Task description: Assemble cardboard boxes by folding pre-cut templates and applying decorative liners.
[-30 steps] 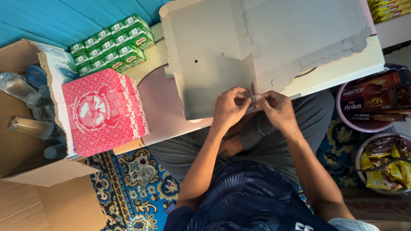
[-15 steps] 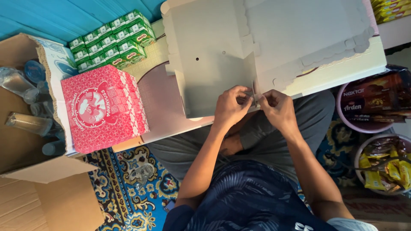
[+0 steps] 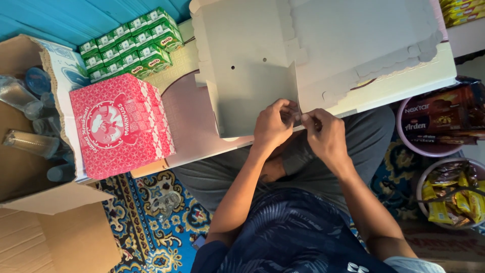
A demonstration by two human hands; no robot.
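A flat, unfolded white cardboard box blank (image 3: 252,76) with scalloped edges lies on the low white table (image 3: 192,121). My left hand (image 3: 273,126) pinches the near edge of one side flap, fingers closed on it. My right hand (image 3: 326,136) pinches the adjoining flap edge right beside it, so the fingertips of both hands nearly meet at the corner. A finished red patterned box (image 3: 118,126) stands on the table to the left.
Several small green drink cartons (image 3: 131,43) are stacked at the table's far left. An open brown cardboard box (image 3: 30,151) with plastic water cups sits left. Two round baskets (image 3: 439,126) of wrapped snacks stand at the right. A patterned blue rug (image 3: 151,217) covers the floor.
Both hands stay at the flap corner with only small finger shifts. The view has drifted slightly.
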